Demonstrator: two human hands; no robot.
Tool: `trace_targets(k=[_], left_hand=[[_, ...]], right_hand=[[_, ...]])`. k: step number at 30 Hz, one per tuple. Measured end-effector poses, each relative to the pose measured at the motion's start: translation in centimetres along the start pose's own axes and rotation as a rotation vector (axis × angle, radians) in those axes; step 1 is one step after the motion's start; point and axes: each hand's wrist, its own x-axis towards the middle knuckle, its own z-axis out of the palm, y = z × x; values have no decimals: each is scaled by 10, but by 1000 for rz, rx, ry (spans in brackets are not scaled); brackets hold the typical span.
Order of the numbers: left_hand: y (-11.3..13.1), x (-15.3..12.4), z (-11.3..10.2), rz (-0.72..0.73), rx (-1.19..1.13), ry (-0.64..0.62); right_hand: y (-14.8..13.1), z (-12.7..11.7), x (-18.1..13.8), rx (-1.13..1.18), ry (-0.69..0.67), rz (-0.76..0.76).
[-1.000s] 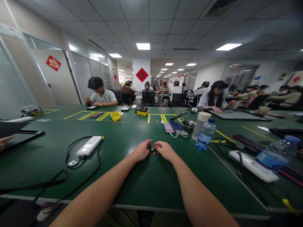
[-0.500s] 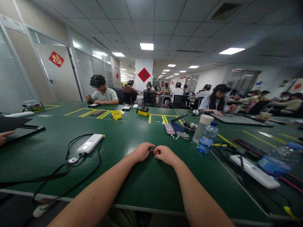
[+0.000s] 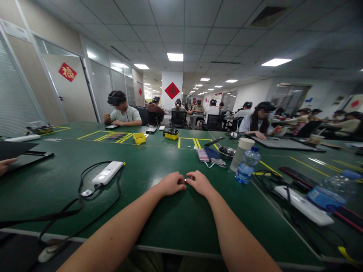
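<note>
My left hand and my right hand are close together low over the green table, in the middle of the view. Between their fingertips shows a tiny white thing, too small to name. The left fingers are curled and closed around it or against it. On the right, the thumb and forefinger reach toward the same small thing in a pinch; the other fingers are folded. Whether both hands grip it or only one, I cannot make out.
Left of my arms lies a white power bank with a black cable. To the right stand a water bottle, a pale tumbler and a metal bowl. Yellow trays lie farther back. Another person's hand is at the left edge.
The fingers of both hands have shifted slightly, and a small white thing now shows between them where a small reddish spot showed before. The forearms have barely moved.
</note>
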Motion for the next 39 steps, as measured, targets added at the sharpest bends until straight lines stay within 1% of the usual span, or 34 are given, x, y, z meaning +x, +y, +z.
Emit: trace_targets(k=[2,4,8,11,13,16,19,22,24,25,26,28,31,34,36,39], left_hand=[[1,0,1,29,21,-30],[0,1,2,43,19,-47],[0,2,2,21,-7,-34],[8,1,-1,15,-36,-10],[17,-2,-2,79,-50,-35],[34,-6,2,235,-59,-125],[47,-8,11,318,-30,-151],[51,-6,18,341,-8,-147],[47,-3,18,290,-41,-102],[44,-2,17,234,-82,-64],[39,0,16,160,-146,-21],[28,3,11,-2,-343,58],[13,7,7,-151,-735,171],[4,10,8,-222,-1053,251],[2,11,10,-255,-1182,278],[0,11,14,-305,-1224,281]], right_hand=[[0,3,0,-11,-58,-24],[-1,5,0,-22,-80,-38],[2,5,1,-34,-57,-50],[5,4,1,-28,-43,-16],[8,4,2,-8,-6,27],[12,3,5,29,90,76],[16,3,8,171,134,155],[16,4,10,386,166,250],[14,4,10,529,213,288],[12,3,10,606,232,301],[10,2,9,687,241,310],[5,-1,8,838,231,318],[-3,-5,4,1008,132,288],[-10,-7,-1,1107,-3,249],[-13,-6,-2,1141,-50,235],[-12,-3,-3,1155,-82,242]])
